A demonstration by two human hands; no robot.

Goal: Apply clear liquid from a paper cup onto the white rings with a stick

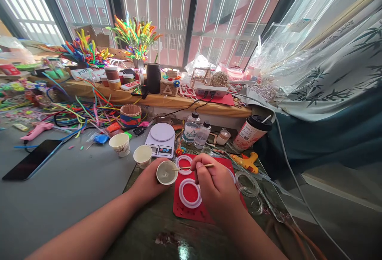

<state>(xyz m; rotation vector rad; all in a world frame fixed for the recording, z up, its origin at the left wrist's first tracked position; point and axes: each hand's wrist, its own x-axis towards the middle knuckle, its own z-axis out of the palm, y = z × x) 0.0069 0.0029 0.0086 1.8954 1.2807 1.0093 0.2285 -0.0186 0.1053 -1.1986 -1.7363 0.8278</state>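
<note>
My left hand [152, 180] is wrapped round a paper cup [167, 173] with clear, slightly bubbly liquid in it. Between the fingers of my right hand [216, 182] is a thin wooden stick [186, 168], its far end dipping into that liquid. Below and behind my right hand lies a red sheet [186, 211] bearing white ring-shaped molds [190, 193], partly covered by the hand. Just behind my left hand stands a second paper cup [142, 156], and farther left are stacked paper cups [119, 144]. A white digital kitchen scale [161, 138] sits beyond the cups.
Two clear bottles [191, 128] and a drink cup [252, 132] stand behind the red sheet. A yellow glue gun [246, 162] and clear tubing [247, 184] lie right. Left are a phone [32, 160], a pink glue gun [36, 131] and scattered pipe cleaners [89, 113].
</note>
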